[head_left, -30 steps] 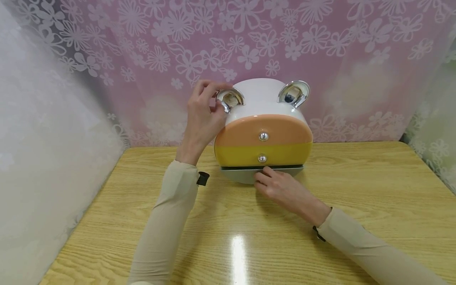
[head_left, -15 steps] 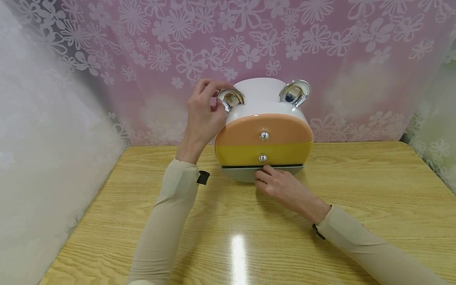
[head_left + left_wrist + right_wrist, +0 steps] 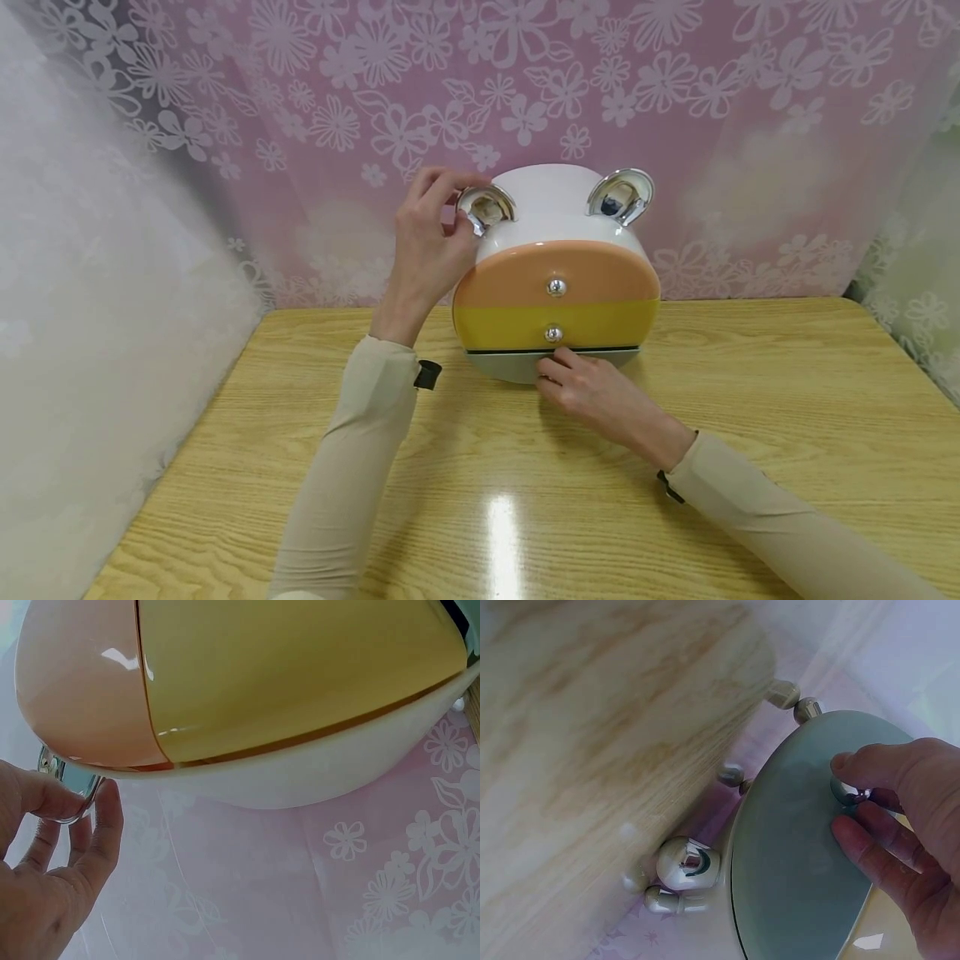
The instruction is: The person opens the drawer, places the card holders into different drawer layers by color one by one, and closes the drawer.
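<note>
A small rounded chest of drawers (image 3: pixel 551 192) with a white shell and two chrome ears stands at the back of the table. Its drawer fronts run from orange (image 3: pixel 510 279) on top through yellow (image 3: pixel 502 327) to grey-green (image 3: pixel 498 367) at the bottom. My left hand (image 3: pixel 431 242) pinches the left chrome ear (image 3: pixel 489 208) between thumb and fingers. Low at the front, my right hand (image 3: pixel 600 402) holds the bottom drawer's chrome knob (image 3: pixel 846 792) by thumb and fingers. A thin dark gap shows along that drawer's upper edge.
The chest stands on a wood-grain table (image 3: pixel 450 500), close to a pink flowered curtain (image 3: pixel 420 75) behind. Chrome ball feet (image 3: pixel 684 862) show beneath it in the right wrist view. Pale sheets hang at both sides.
The bottom drawer has slid slightly inward, and the dark gap above it has narrowed. My right hand has moved a little with it; the left keeps its hold on the ear.
</note>
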The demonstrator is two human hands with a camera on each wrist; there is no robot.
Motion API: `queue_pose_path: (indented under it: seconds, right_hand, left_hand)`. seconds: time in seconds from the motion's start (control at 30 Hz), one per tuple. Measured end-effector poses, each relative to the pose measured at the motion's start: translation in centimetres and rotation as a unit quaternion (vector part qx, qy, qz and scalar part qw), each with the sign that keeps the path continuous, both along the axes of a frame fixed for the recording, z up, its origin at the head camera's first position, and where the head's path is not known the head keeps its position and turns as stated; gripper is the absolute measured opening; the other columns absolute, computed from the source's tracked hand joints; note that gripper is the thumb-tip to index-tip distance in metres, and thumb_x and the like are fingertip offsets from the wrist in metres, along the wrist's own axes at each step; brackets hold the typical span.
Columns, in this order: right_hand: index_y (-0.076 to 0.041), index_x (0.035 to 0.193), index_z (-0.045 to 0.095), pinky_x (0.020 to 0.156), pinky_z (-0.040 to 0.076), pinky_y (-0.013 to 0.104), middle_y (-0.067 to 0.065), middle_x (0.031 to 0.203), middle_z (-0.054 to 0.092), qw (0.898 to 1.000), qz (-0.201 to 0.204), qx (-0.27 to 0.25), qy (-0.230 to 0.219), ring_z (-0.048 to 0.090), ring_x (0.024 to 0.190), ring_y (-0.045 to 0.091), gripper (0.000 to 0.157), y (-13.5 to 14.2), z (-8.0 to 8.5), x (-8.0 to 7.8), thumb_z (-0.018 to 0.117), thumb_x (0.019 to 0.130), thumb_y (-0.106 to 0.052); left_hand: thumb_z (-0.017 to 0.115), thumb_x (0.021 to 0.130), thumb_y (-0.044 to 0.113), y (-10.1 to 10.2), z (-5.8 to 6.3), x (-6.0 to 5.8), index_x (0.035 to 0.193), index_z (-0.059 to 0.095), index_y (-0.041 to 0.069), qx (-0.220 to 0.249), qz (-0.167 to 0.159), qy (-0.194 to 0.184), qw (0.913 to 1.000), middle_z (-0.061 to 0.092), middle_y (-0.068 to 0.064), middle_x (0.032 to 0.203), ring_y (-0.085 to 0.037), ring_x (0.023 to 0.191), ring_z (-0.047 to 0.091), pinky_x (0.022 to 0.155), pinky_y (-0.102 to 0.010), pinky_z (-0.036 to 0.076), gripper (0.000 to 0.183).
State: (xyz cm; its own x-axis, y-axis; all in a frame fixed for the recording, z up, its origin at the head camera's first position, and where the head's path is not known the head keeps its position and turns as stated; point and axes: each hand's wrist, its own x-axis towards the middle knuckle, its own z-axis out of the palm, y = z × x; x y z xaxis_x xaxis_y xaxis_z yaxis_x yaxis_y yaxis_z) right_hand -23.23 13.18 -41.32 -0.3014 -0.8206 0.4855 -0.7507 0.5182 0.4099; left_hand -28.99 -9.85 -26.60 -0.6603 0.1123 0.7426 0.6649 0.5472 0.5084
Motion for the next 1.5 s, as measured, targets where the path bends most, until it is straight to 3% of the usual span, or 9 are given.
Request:
queue_pose_path:
  seconds: [0.57,1.17,1.5]
  right_hand:
    - [-0.008,0.094,0.071,0.063,0.058,0.028,0.002,0.101,0.064,1.000,0.002,-0.006,-0.005,0.058,0.093,0.022,0.015,0.15,0.10,-0.27,0.076,0.082,0.001]
    - [-0.008,0.096,0.071,0.074,0.060,0.030,0.002,0.102,0.066,1.000,0.008,0.000,-0.026,0.061,0.100,0.023,0.015,0.15,0.23,-0.46,0.076,0.083,-0.001]
    - [-0.009,0.095,0.070,0.070,0.061,0.030,0.002,0.102,0.066,1.000,0.006,-0.002,-0.028,0.062,0.102,0.023,0.016,0.09,0.36,-0.64,0.078,0.083,-0.001]
  left_hand:
    - [0.050,0.093,-0.005,-0.04,0.18,0.10,0.116,0.072,0.009,-0.007,-0.002,0.002,1.0000,0.060,-0.011,0.117,-0.021,0.103,0.063,0.075,-0.028,0.061,0.036]
    - [0.048,0.091,-0.009,-0.19,0.41,0.08,0.115,0.073,0.009,-0.015,-0.011,-0.003,0.9998,0.062,-0.010,0.117,-0.022,0.099,0.061,0.073,-0.026,0.057,0.039]
    - [0.048,0.092,-0.010,-0.28,0.44,-0.11,0.116,0.073,0.009,-0.017,-0.014,-0.011,0.9997,0.061,-0.010,0.118,-0.023,0.101,0.062,0.074,-0.027,0.057,0.040]
